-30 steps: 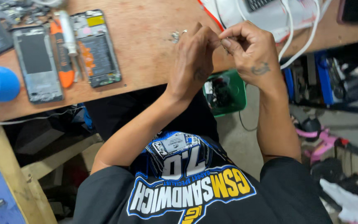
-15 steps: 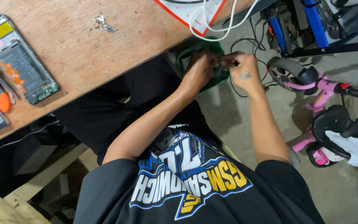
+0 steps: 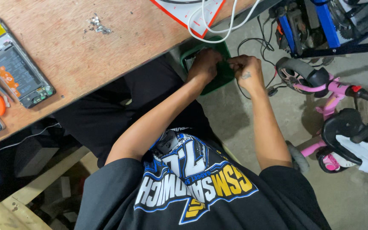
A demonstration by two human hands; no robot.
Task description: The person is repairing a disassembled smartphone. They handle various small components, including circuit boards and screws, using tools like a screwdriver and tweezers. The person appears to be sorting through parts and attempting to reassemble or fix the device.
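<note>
Both hands [image 3: 226,68] over green bin [image 3: 218,79]; pinched item too small.

Dim, even light — slight edge blur

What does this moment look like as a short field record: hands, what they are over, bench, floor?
left hand: left hand, fingers curled, over the green bin
right hand: right hand, fingers pinched together above the bin's edge; anything held is too small to tell
bench: wooden bench with an opened phone and white cable
floor: pink tricycle
</note>
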